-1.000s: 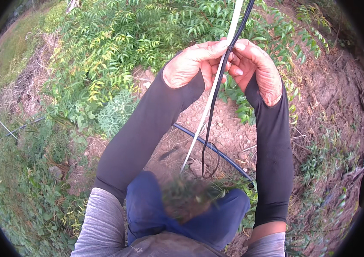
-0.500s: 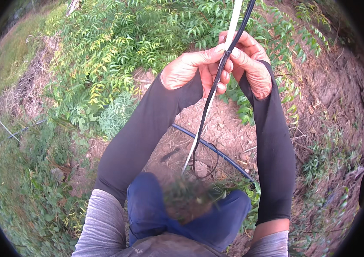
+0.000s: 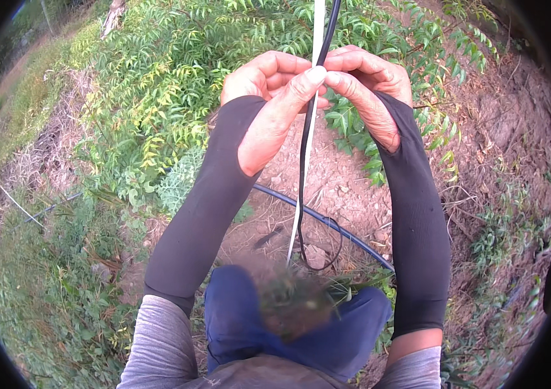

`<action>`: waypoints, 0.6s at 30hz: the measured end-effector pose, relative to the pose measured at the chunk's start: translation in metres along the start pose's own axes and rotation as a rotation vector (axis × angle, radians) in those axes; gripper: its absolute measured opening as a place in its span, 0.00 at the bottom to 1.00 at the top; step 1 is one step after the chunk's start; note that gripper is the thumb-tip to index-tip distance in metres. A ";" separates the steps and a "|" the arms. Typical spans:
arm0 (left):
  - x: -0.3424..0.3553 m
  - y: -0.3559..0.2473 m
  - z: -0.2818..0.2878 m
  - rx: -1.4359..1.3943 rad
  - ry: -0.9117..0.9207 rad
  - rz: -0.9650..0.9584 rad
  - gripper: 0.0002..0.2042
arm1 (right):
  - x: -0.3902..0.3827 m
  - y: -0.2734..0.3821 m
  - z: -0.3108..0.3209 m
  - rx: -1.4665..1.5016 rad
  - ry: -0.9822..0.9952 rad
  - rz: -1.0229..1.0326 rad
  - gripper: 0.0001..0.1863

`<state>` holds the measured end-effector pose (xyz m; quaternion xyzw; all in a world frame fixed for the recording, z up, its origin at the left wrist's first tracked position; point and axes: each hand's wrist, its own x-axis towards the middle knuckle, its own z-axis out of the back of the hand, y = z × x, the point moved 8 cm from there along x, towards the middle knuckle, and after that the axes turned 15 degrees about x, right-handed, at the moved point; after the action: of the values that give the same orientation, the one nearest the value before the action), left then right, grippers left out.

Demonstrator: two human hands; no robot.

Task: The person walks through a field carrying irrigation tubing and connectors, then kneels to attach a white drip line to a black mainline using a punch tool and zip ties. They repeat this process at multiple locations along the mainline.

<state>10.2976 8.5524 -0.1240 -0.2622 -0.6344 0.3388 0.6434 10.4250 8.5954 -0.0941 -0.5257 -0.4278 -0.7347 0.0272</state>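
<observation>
A white strip [image 3: 318, 29] and a black hose [image 3: 332, 26] come down side by side from the top edge into my hands. My left hand [image 3: 274, 107] and my right hand [image 3: 369, 81] meet there, thumb tips touching, both pinching around the black hose. My fingers hide the exact spot they press. Below them, a thinner black cord [image 3: 302, 172] hangs beside the strip and curls into a loose loop above the ground. Whether cord and hose are one piece is hidden. Black sleeves cover both my forearms.
A dark blue pipe [image 3: 359, 242] crosses the dirt beneath the hanging cord. Leafy green shrubs [image 3: 158, 71] stand ahead and to the left. Bare brown soil [image 3: 489, 123] slopes on the right. My bent knees [image 3: 233, 298] are close below.
Both hands have shifted left with the strip and hose. My left hand has turned, its thumb now meeting the right thumb over the hose. A binding visible earlier is now covered.
</observation>
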 end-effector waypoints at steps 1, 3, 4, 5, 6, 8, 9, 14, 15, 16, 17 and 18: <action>-0.001 -0.003 0.002 0.082 -0.029 -0.036 0.11 | 0.000 0.003 -0.001 -0.073 0.001 0.032 0.07; -0.001 -0.004 0.001 0.081 -0.053 -0.046 0.10 | -0.001 0.010 -0.002 -0.228 0.006 0.089 0.07; -0.001 -0.004 0.000 0.063 -0.050 -0.044 0.10 | -0.002 0.015 -0.004 -0.295 0.036 0.166 0.08; -0.001 -0.005 0.000 0.048 -0.046 -0.041 0.11 | -0.004 0.014 -0.003 -0.304 0.009 0.165 0.08; -0.001 -0.004 0.001 0.053 -0.046 -0.030 0.11 | -0.007 0.014 -0.004 -0.312 -0.019 0.164 0.08; -0.002 -0.004 0.001 0.060 -0.046 -0.007 0.11 | -0.011 0.020 -0.006 -0.440 -0.034 0.211 0.08; -0.001 -0.005 -0.001 0.067 -0.041 -0.013 0.11 | -0.012 0.022 -0.006 -0.450 -0.041 0.190 0.08; 0.001 -0.006 -0.005 0.130 -0.042 -0.070 0.09 | -0.006 0.020 0.001 -0.320 -0.084 0.067 0.08; 0.002 -0.006 -0.005 0.138 -0.048 -0.074 0.09 | -0.004 0.019 0.004 -0.271 -0.096 0.047 0.08; 0.002 -0.006 -0.006 0.146 -0.054 -0.078 0.10 | -0.004 0.025 0.001 -0.391 -0.046 0.084 0.09; 0.002 -0.006 -0.005 0.157 -0.061 -0.081 0.10 | -0.003 0.029 -0.003 -0.451 0.013 0.140 0.09; 0.001 -0.007 -0.004 0.180 -0.064 -0.086 0.10 | -0.002 0.032 -0.007 -0.511 0.072 0.196 0.09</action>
<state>10.3027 8.5495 -0.1179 -0.1651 -0.6322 0.3748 0.6577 10.4368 8.5697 -0.0772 -0.5281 -0.1744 -0.8308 -0.0201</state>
